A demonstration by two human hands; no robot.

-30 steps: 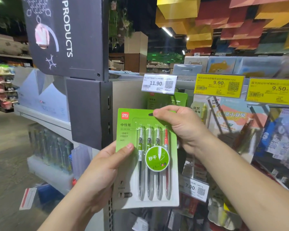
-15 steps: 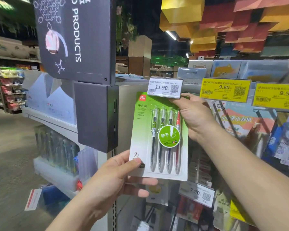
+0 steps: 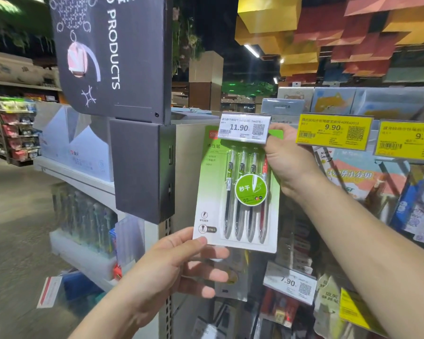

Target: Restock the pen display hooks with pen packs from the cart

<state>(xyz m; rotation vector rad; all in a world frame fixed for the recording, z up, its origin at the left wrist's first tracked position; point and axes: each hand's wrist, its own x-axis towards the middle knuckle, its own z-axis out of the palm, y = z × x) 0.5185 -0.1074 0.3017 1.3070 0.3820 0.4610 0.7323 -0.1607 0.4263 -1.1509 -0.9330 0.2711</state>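
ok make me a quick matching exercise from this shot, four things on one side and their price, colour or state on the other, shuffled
Things:
1. white price tag
2. nearer yellow price tag
3. left hand
4. right hand

Descriptions:
A. grips the top right of the green pen pack
B. reads 9.90
C. reads 11.90
D. pinches the pack's bottom left corner

Pairs: 1-C, 2-B, 3-D, 4-A
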